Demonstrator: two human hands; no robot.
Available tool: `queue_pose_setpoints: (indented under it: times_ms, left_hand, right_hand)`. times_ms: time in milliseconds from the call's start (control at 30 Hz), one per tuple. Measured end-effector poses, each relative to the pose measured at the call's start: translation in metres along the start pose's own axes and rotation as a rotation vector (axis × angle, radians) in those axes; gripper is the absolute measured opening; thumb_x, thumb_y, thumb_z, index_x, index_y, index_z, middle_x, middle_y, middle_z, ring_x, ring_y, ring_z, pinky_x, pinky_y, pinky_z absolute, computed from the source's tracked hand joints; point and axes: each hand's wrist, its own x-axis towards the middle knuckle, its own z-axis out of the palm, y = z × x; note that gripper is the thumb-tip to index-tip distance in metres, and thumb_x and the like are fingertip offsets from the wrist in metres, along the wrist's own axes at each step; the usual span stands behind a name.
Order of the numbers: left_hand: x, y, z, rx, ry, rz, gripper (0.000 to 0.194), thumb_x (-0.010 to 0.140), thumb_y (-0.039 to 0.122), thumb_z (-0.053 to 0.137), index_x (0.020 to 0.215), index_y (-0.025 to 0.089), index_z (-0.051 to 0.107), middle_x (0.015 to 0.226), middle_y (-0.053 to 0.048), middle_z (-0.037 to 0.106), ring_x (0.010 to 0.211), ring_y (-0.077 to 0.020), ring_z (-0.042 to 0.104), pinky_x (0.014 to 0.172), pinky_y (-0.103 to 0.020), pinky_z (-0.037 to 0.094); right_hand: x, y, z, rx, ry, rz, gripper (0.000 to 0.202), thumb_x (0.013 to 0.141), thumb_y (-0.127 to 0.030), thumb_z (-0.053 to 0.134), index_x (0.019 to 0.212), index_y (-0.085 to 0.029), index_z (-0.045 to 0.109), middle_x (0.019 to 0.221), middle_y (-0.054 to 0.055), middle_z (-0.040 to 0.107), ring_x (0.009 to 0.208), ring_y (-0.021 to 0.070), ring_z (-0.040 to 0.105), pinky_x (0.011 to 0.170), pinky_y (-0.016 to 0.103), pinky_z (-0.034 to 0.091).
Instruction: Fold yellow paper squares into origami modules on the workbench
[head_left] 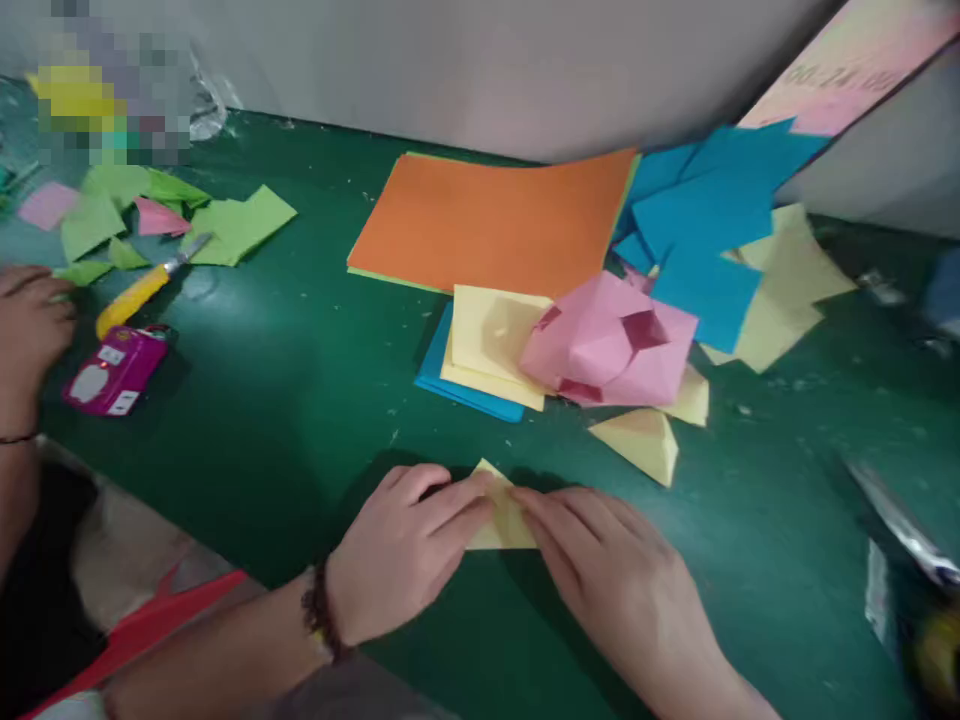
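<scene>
A small folded piece of pale yellow paper (501,528) lies on the green tabletop between my two hands. My left hand (409,550), with a beaded bracelet at the wrist, has its closed fingertips on the paper's left side. From the right, my right hand (611,570) pinches the opposite edge, fingers pressed together. The paper's top corner pokes out above the fingertips; its sides are partly covered. Just beyond are a pink folded paper shape (600,335), a pale yellow folded piece (641,445) and a stack of yellow paper squares (495,335).
Orange sheets (495,220) and blue paper pieces (705,210) lie at the back. Scissors (900,520) are at the right edge. On the left are a yellow craft knife (139,295), a purple gadget (116,370), green scraps (240,225) and another person's hand (34,320).
</scene>
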Motion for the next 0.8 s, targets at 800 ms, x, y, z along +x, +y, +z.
queue_pose_setpoints:
  times_ms: [800]
  left_hand:
    - [0.0021, -0.0033, -0.0008, -0.132, -0.002, -0.061, 0.026, 0.096, 0.020, 0.044, 0.116, 0.021, 0.061, 0.139, 0.000, 0.053, 0.104, -0.0213, 0.049, 0.092, -0.038, 0.046]
  right_hand:
    - [0.0015, 0.0030, 0.0020, 0.049, -0.006, 0.021, 0.018, 0.094, -0.018, 0.049, 0.101, -0.016, 0.065, 0.076, 0.004, 0.065, 0.068, 0.0151, 0.059, 0.065, 0.029, 0.045]
